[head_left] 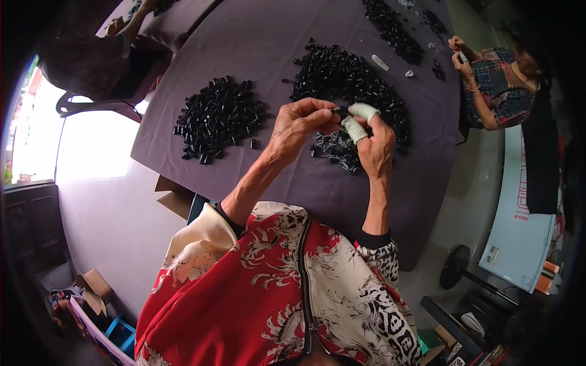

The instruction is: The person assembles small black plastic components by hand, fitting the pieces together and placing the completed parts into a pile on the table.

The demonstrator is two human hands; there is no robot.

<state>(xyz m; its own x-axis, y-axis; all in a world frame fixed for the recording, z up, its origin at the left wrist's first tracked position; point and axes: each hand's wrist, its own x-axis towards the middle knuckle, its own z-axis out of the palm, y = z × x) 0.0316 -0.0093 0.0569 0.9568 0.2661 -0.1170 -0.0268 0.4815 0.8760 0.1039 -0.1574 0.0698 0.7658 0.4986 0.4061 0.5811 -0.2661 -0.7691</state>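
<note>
Left hand (299, 124) and right hand (376, 146) both pinching one black bit (343, 111), fingertips nearly together; if the cots (364, 112) slip, it'd probably vanish into the pile (339, 70) at 12 o'clock.

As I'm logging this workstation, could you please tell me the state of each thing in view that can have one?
Left hand: pinching a small black part.
Right hand: at the same part, grip unclear.
White finger covers: worn on the right hand.
Left black pile: loose, heaped, apart from the larger one.
Larger black pile: loose, spread out.
Small grey pieces: loose, jumbled.
Cardboard box, lower left: open.
</note>
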